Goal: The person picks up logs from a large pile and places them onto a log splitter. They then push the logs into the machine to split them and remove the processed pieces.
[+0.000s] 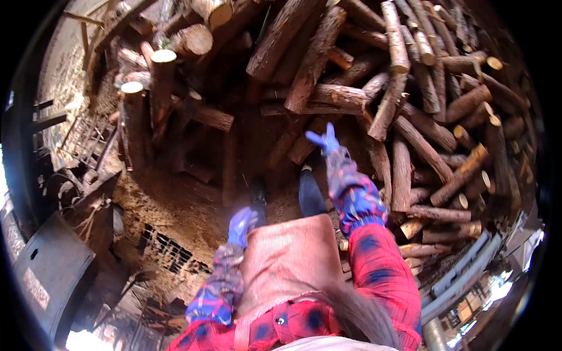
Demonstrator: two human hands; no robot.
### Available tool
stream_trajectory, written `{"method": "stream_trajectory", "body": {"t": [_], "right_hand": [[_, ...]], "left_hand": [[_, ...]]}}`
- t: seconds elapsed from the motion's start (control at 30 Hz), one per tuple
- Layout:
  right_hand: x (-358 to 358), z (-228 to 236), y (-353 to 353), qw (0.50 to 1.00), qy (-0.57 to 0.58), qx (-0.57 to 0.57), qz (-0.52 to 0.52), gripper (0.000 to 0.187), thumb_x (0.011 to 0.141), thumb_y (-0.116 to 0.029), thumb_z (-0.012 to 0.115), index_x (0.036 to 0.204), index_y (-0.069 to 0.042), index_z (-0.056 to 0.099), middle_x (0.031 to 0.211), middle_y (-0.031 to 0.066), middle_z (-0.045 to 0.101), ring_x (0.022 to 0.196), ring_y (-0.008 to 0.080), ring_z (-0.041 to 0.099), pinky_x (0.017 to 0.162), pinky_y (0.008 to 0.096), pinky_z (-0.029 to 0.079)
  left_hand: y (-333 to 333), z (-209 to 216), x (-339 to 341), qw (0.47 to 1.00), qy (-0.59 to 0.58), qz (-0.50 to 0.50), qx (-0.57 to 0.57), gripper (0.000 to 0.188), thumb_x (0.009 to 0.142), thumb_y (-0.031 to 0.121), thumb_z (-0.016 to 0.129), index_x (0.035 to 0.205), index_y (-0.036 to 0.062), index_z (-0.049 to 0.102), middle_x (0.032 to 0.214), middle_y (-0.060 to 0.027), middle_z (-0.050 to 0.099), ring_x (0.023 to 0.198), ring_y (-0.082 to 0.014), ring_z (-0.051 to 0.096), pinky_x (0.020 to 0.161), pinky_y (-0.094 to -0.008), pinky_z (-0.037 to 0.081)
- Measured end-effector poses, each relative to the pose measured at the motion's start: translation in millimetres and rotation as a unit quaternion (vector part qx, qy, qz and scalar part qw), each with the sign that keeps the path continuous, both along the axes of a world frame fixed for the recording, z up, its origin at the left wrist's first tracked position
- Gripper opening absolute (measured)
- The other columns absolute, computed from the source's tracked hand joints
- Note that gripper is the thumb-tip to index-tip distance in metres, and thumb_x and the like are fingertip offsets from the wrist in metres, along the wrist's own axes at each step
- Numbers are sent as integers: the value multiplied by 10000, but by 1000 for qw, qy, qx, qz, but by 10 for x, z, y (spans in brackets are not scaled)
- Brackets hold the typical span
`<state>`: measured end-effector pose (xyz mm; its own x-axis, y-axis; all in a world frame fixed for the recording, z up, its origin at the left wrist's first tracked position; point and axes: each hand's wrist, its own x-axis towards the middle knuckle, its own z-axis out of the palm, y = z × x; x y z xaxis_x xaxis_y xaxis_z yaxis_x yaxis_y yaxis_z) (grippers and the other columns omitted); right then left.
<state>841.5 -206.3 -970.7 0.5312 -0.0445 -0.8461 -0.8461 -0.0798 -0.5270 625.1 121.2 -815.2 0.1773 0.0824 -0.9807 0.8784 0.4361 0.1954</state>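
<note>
My right hand [325,140], in a blue-purple glove, reaches forward with its fingers spread and nothing in them. It is nearest a short log [304,147] on the ground and, farther off, a horizontal log [338,97] at the pile's front. I cannot tell whether it touches either. My left hand [240,226], gloved the same, hangs beside the pink ribbed apron [293,243]. Its fingers look stretched out, slightly blurred, and hold nothing. Patterned sleeve covers reach over both forearms.
A big pile of cut logs [433,137] spreads ahead and to the right. Two upright logs [133,117] stand at the left. Sawdust [158,199] covers the ground around a dark grate [167,248]. A grey metal box [52,275] is at lower left, and grey pipes [462,272] lie at right.
</note>
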Motion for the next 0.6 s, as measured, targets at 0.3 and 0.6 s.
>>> {"method": "stream_trajectory", "body": {"t": [0.3, 0.6], "right_hand": [[1775, -2049, 212, 894, -210, -396, 5, 1258, 564, -370, 936, 1485, 21, 173, 1342, 181, 485, 1080, 267, 581, 941, 344, 497], [-160, 2269, -550, 888, 52, 403, -216, 566, 862, -242, 700, 1307, 31, 481, 1110, 183, 649, 988, 309, 658, 892, 449, 538]], "left_hand": [[-289, -658, -324, 994, 106, 14, 32, 449, 950, 324, 610, 1329, 98, 524, 1187, -78, 659, 1024, -174, 637, 852, -318, 495], [-732, 419, 1407, 976, -184, -97, -59, 436, 960, 357, 586, 1329, 132, 530, 1184, -77, 658, 953, -152, 648, 786, -278, 506]]}}
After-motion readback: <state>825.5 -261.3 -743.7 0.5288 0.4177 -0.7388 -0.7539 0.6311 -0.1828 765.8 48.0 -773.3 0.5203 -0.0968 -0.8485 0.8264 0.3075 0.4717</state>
